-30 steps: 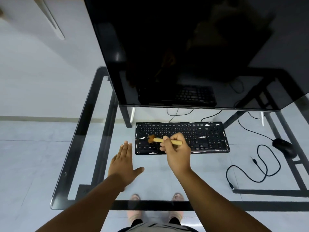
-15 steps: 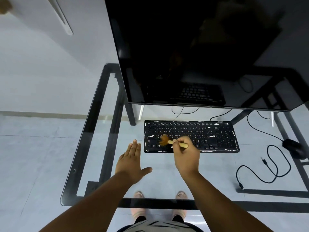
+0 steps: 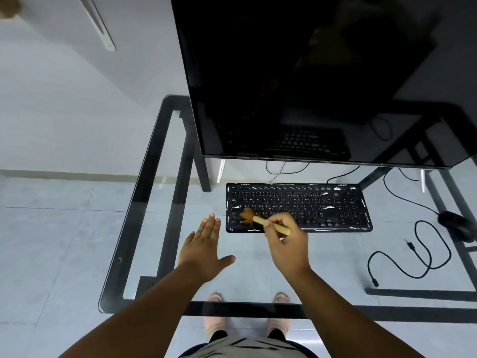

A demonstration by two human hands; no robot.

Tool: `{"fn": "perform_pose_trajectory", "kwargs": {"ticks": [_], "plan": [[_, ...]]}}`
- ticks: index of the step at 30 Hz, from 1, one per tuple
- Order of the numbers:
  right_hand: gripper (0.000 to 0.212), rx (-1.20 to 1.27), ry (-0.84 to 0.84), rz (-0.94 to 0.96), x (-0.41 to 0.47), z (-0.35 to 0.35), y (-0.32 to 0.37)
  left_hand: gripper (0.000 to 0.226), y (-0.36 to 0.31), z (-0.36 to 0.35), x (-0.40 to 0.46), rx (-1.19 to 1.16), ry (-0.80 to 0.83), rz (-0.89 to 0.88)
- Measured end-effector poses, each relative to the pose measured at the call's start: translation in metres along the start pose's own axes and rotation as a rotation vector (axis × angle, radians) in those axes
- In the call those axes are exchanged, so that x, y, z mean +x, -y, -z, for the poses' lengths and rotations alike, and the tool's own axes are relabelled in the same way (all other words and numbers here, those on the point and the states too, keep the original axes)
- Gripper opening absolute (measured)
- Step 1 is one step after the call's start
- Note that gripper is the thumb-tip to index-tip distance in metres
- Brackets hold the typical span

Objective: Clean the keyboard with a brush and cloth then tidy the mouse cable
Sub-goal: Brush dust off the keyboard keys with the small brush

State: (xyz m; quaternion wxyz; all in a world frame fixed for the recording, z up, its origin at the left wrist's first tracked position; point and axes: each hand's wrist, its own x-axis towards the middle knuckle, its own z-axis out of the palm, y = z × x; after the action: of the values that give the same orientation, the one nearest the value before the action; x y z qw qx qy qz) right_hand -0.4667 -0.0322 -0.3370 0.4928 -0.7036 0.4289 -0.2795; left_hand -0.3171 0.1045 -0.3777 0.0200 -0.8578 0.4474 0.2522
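from my remote seat i see the right hand (image 3: 289,244) with its fingers curled round the pale wooden handle of a small brush with brown bristles (image 3: 260,220), the bristles down on the lower left keys of the flat black keyboard (image 3: 299,207). the keyboard lies on the clear glass desk with a black frame (image 3: 144,202), just in front of the big dark monitor (image 3: 309,78). compared with half a second ago, the brush handle now slopes lower to the right and the bristle end sits nearer the keyboard's left edge. the left hand (image 3: 204,251) looks unchanged: fingers straight and together, thumb spread, flat over the glass just left of the keyboard; i can't tell whether it touches the glass. the black mouse (image 3: 455,224) sits far right, its black cable (image 3: 423,257) lying in loose loops, as before.
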Motion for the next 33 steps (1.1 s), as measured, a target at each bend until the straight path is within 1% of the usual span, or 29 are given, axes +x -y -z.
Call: {"fn": "perform_pose_trajectory", "kwargs": {"ticks": [1, 2, 3, 5, 6, 7, 8, 11, 12, 14, 15, 16, 17, 20, 21, 24, 25, 26, 28, 29, 30, 33], "plan": [[0.01, 0.008, 0.079, 0.002, -0.001, 0.0, 0.002, 0.1, 0.0, 0.0, 0.0, -0.003, -0.003, 0.001], [0.009, -0.016, 0.123, 0.007, -0.003, 0.0, 0.001, 0.1, 0.0, -0.001, 0.0, -0.005, -0.003, 0.001], [0.01, -0.055, 0.118, 0.012, -0.004, 0.0, 0.0, 0.1, -0.001, 0.0, 0.0, -0.009, -0.003, 0.001], [0.012, -0.104, -0.025, -0.007, -0.003, 0.001, 0.0, 0.101, -0.001, 0.001, 0.0, -0.02, -0.003, 0.005], [0.013, -0.087, -0.11, -0.024, -0.002, 0.003, 0.0, 0.101, -0.002, 0.001, 0.0, -0.025, -0.006, 0.008], [0.015, -0.054, -0.155, -0.024, -0.001, 0.006, -0.001, 0.101, -0.003, 0.002, -0.001, -0.027, -0.012, 0.014], [0.016, -0.029, -0.15, -0.016, 0.0, 0.009, -0.001, 0.1, -0.004, 0.002, -0.001, -0.026, -0.021, 0.02], [0.014, -0.032, 0.027, -0.014, 0.002, 0.014, -0.004, 0.095, -0.008, 0.002, -0.004, -0.01, -0.079, 0.035], [0.014, -0.063, 0.031, -0.023, 0.002, 0.015, -0.006, 0.093, -0.01, 0.003, -0.005, -0.005, -0.099, 0.033], [0.016, -0.111, -0.076, -0.05, 0.003, 0.017, -0.008, 0.089, -0.014, 0.004, -0.005, 0.001, -0.127, 0.015], [0.017, -0.1, -0.128, -0.058, 0.004, 0.019, -0.009, 0.087, -0.018, 0.005, -0.004, -0.003, -0.139, -0.001], [0.016, -0.073, -0.146, -0.053, 0.005, 0.021, -0.009, 0.085, -0.021, 0.005, -0.003, -0.008, -0.146, -0.023], [0.015, -0.046, -0.123, -0.041, 0.005, 0.022, -0.01, 0.084, -0.024, 0.005, -0.002, -0.006, -0.15, -0.049], [0.012, -0.037, 0.047, -0.017, 0.006, 0.023, -0.009, 0.081, -0.032, 0.006, 0.001, 0.012, -0.153, -0.12], [0.013, -0.06, 0.051, -0.018, 0.006, 0.024, -0.01, 0.081, -0.035, 0.006, 0.002, 0.019, -0.146, -0.137], [0.015, -0.067, -0.112, -0.057, 0.009, 0.026, -0.012, 0.079, -0.04, 0.005, 0.005, 0.067, -0.125, -0.188], [0.013, -0.049, -0.133, -0.072, 0.01, 0.028, -0.012, 0.079, -0.041, 0.005, 0.005, 0.085, -0.115, -0.202], [0.012, -0.031, -0.11, -0.075, 0.011, 0.03, -0.014, 0.078, -0.042, 0.004, 0.005, 0.097, -0.108, -0.209], [0.01, -0.018, 0.02, -0.063, 0.012, 0.032, -0.016, 0.077, -0.044, 0.004, 0.005, 0.105, -0.105, -0.203], [0.01, -0.04, 0.056, -0.053, 0.012, 0.032, -0.017, 0.077, -0.043, 0.005, 0.005, 0.102, -0.11, -0.195], [0.011, -0.069, 0.044, -0.053, 0.012, 0.036, -0.019, 0.076, -0.047, 0.006, 0.005, 0.098, -0.114, -0.189], [0.012, -0.064, -0.132, -0.083, 0.012, 0.041, -0.02, 0.075, -0.051, 0.008, 0.005, 0.087, -0.125, -0.168]]}}
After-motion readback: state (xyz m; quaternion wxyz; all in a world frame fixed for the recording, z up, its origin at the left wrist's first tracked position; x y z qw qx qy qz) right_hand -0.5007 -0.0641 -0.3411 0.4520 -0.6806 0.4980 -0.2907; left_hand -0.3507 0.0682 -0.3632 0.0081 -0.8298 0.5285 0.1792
